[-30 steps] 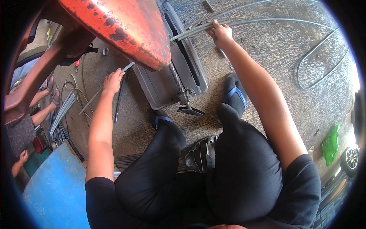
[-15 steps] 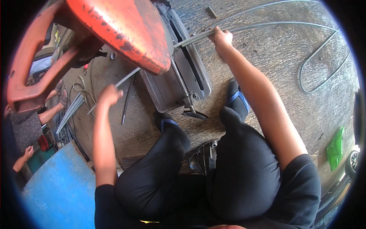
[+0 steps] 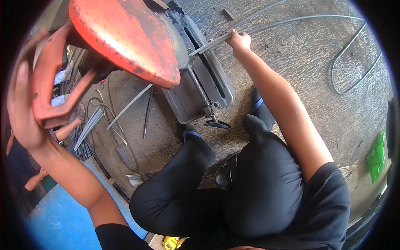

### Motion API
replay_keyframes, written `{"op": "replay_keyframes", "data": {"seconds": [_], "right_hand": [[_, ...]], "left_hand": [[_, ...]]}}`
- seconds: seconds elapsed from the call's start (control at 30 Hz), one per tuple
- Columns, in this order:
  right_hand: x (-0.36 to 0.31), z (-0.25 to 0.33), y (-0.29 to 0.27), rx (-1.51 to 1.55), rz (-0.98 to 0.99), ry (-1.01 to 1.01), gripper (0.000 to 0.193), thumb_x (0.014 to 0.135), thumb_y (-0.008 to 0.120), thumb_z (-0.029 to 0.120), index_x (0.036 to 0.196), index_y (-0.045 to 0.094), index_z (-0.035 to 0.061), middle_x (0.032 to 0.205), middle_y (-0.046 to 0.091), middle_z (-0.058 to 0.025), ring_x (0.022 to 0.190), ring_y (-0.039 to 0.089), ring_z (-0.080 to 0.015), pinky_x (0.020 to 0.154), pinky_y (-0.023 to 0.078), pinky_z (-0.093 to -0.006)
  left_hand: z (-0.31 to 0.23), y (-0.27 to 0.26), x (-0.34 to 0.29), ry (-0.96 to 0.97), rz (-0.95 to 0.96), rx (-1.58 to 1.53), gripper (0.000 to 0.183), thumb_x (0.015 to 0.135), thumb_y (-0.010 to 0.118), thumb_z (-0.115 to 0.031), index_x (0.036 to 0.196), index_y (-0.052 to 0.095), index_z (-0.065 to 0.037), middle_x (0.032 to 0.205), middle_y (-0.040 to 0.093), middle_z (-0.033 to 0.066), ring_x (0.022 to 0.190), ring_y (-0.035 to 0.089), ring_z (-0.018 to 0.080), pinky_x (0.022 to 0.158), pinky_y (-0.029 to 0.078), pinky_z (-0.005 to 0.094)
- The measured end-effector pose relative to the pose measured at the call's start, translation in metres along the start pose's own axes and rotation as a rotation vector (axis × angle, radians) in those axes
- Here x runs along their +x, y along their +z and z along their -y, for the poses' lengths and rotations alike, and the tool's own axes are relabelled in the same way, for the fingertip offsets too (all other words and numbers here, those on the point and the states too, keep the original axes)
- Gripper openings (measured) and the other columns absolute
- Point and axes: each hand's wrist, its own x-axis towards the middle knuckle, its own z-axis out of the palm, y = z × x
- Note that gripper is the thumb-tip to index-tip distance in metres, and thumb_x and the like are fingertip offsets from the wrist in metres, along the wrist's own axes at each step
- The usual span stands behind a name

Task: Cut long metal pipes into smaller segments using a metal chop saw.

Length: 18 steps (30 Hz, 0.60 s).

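Observation:
A cut-off saw with a worn red guard (image 3: 125, 37) and a looped red handle (image 3: 46, 91) stands in front of me on a grey base (image 3: 183, 100). My left hand (image 3: 25, 104) is beside the handle, its fingers stretched out and slightly blurred; whether the palm touches it I cannot tell. Two thin metal rods (image 3: 214, 43) run across the saw base under the guard. My right hand (image 3: 239, 41) is closed around them just right of the base. A rod end (image 3: 129, 106) sticks out on the guard's left side. The vise screw (image 3: 198, 85) points toward my feet.
Another person's arm (image 3: 68, 128) and hand (image 3: 37, 177) are at the left, near a bundle of cut rods (image 3: 88, 128). A blue panel (image 3: 62, 208) fills the lower left. Long rods curve over the floor at right, where a green plastic bag (image 3: 376, 158) lies.
My left hand has let go of the rod left of the guard and moved left and up beside the red handle. My right hand keeps its hold on the rods.

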Motion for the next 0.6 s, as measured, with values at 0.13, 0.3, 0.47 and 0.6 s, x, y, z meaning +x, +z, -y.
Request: {"op": "replay_keyframes", "data": {"seconds": [0.13,0.3,0.47,0.6], "right_hand": [[0.002,-0.002,0.0,-0.019,-0.017,-0.014,0.027,0.089,0.056,0.009,0.098,0.045,-0.0129,0.095,0.057,-0.0197,0.079,0.064,-0.0263,0.067,0.061,-0.0349],[0.013,-0.014,0.001,-0.09,-0.137,-0.005,0.023,0.086,0.063,0.016,0.085,0.056,-0.0064,0.077,0.063,-0.0159,0.067,0.063,-0.0204,0.056,0.053,-0.0338],[0.018,-0.017,0.002,-0.197,-0.167,-0.015,0.028,0.084,0.065,0.021,0.083,0.058,-0.0065,0.079,0.064,-0.0179,0.067,0.063,-0.0236,0.057,0.05,-0.0356],[0.007,-0.007,0.003,-0.223,-0.159,0.013,0.026,0.087,0.062,0.018,0.087,0.057,-0.0072,0.081,0.064,-0.0158,0.067,0.064,-0.0222,0.059,0.054,-0.0332]], "left_hand": [[-0.027,0.03,-0.044,-0.112,0.082,-0.199,0.036,0.09,0.037,-0.021,0.097,0.06,0.006,0.099,0.062,0.0152,0.098,0.056,0.0253,0.094,0.037,0.037],[-0.072,0.08,-0.095,0.129,0.235,0.083,0.024,0.078,0.045,-0.016,0.086,0.065,-0.007,0.085,0.064,0.0057,0.089,0.059,0.0243,0.087,0.035,0.0393],[-0.095,0.127,-0.131,0.152,0.194,0.173,0.02,0.07,0.053,-0.013,0.082,0.069,-0.014,0.08,0.065,-0.0042,0.084,0.059,0.0141,0.084,0.03,0.0326],[-0.097,0.142,-0.145,0.192,0.188,0.161,0.017,0.07,0.056,-0.014,0.08,0.07,-0.016,0.078,0.064,-0.007,0.083,0.059,0.0118,0.08,0.028,0.0313]]}}
